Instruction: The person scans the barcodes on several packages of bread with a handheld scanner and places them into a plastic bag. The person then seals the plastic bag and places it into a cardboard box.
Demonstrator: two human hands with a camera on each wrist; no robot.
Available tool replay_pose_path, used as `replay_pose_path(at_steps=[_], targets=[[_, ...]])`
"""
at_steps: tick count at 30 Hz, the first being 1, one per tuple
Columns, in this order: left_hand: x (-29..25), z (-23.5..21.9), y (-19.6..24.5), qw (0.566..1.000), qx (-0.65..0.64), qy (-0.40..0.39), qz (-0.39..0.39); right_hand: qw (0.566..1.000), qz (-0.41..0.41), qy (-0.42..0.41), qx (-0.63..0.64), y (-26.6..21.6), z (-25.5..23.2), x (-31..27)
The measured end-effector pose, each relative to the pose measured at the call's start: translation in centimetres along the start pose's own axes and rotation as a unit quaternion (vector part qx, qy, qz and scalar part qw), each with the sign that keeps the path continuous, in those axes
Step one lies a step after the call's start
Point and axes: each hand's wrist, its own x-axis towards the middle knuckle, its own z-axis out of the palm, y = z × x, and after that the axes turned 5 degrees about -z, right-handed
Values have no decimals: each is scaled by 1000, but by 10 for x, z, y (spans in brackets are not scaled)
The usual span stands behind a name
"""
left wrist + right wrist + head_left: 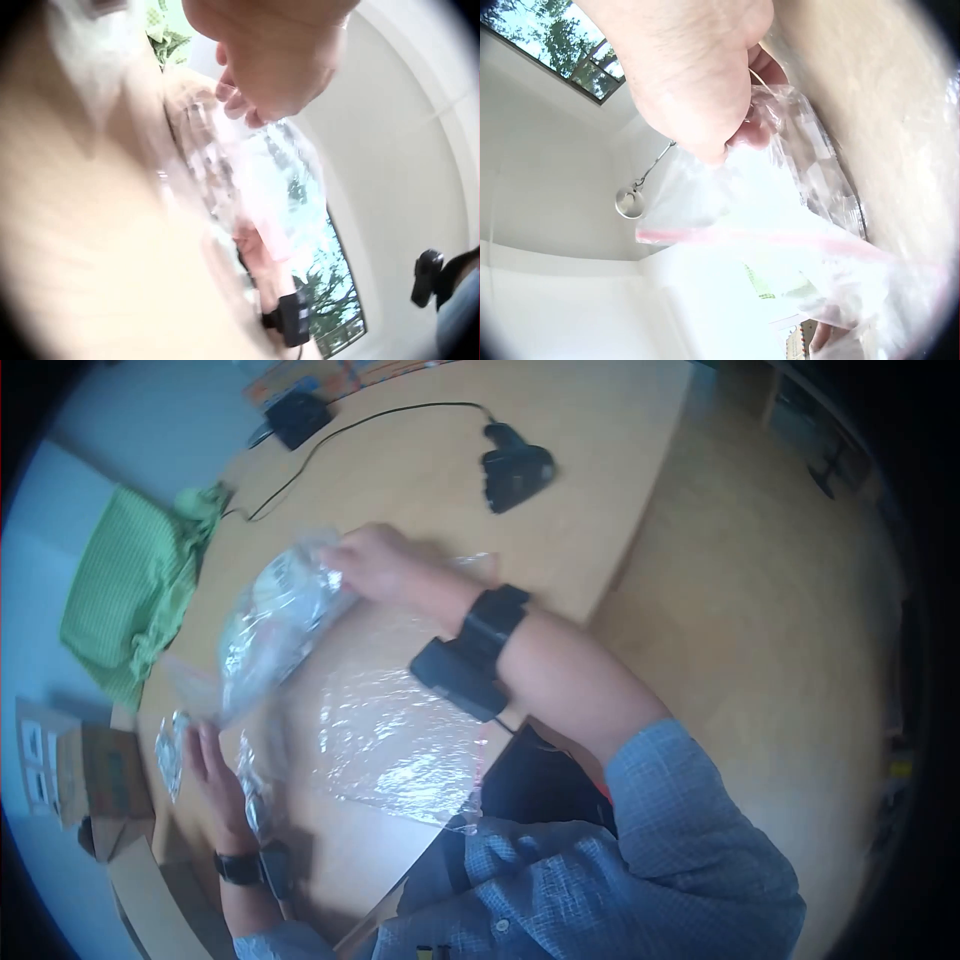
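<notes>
A clear, shiny plastic bag is tilted above the table; what lies inside is blurred. My right hand grips its upper end. In the right wrist view, the fingers of the right hand curl round the clear plastic, which has a pink-red strip. My left hand is near the bag's lower end with fingers extended; contact is unclear. The left wrist view has the left hand above the blurred bag. A second clear plastic sheet or bag lies flat on the table.
Crumpled clear plastic lies by my left hand. A black handheld device with a cable sits at the back, near a black box-like object. Green cloth hangs at the left edge, above a cardboard box.
</notes>
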Motion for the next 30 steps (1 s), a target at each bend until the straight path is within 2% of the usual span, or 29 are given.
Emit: replay_pose_path(at_steps=[2,3,5,8,9,10,11,12,13,14,15,16,17,18,22,23,24,26,28,30], targets=[[9,-8,10,979,-188,61,-49,998,18,5,54,-2,3,-1],[10,-2,17,966,-215,132,-55,997,22,2,69,-6,0,-3],[17,-12,21,956,-273,30,-105,998,41,-18,40,-13,-1,-7],[29,-1,13,951,-247,12,-188,994,61,-62,68,-4,-5,-2],[30,-5,9,947,-218,2,-235,990,91,-72,76,-4,-4,-5],[31,-3,8,964,-179,72,-185,986,123,-81,81,-5,-3,-7],[32,2,9,971,-138,139,-135,985,118,-89,84,-8,-3,-7],[31,6,15,970,-137,146,-136,981,147,-94,86,-11,-3,-7],[32,9,29,984,6,179,18,976,175,-98,86,-14,-5,-7],[35,26,50,952,160,203,164,974,173,-110,96,-5,-14,-4],[33,35,65,939,214,157,217,968,193,-115,116,-7,-15,-3],[40,42,76,930,238,49,276,960,213,-120,136,-8,-16,-3],[44,55,84,920,275,10,278,960,210,-129,135,-10,-17,-3],[59,60,87,897,309,-46,314,959,216,-129,128,-13,-18,-3],[124,76,26,875,394,-52,277,957,217,-129,143,-11,-20,-5],[142,78,9,932,263,-203,145,958,209,-134,140,-9,-20,-4],[156,79,-3,934,113,-340,6,952,216,-127,174,-7,-21,-2],[172,81,-15,933,115,-340,7,945,216,-131,207,-2,-19,0],[174,82,-15,935,115,-337,5,970,173,-91,143,3,-16,0],[164,76,22,904,251,-342,-52,970,175,-71,154,1,-17,0]])
